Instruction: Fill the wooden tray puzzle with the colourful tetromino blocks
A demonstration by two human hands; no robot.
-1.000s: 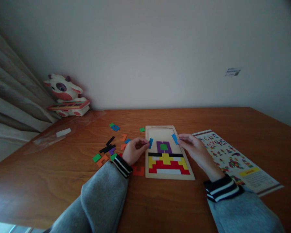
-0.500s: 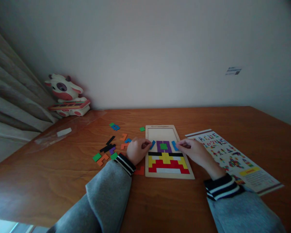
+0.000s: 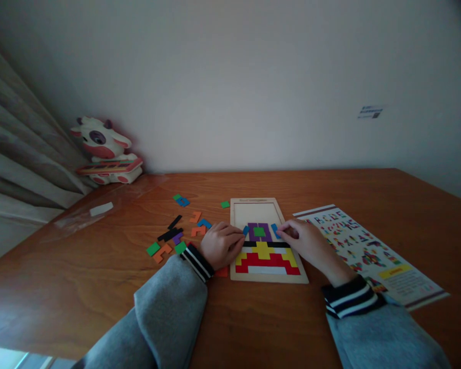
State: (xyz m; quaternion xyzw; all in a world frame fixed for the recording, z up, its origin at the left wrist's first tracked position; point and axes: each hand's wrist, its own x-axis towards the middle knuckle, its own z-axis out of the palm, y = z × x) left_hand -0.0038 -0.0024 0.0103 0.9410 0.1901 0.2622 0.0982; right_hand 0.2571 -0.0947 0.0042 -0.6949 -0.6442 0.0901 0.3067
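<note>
My left hand rests at the left edge of the wooden puzzle board, fingers curled together on a small blue piece beside the purple block, while my right hand pinches another blue piece on the block's other side. Both pieces sit just above the black, yellow and red rows. Farther left loose pieces lie scattered, the pattern sheet lies to the right, and a toy cow stands by the wall.

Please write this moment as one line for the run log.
left hand: pressing blue piece into puzzle board | right hand: pressing second blue piece | loose pieces: left of board
</note>
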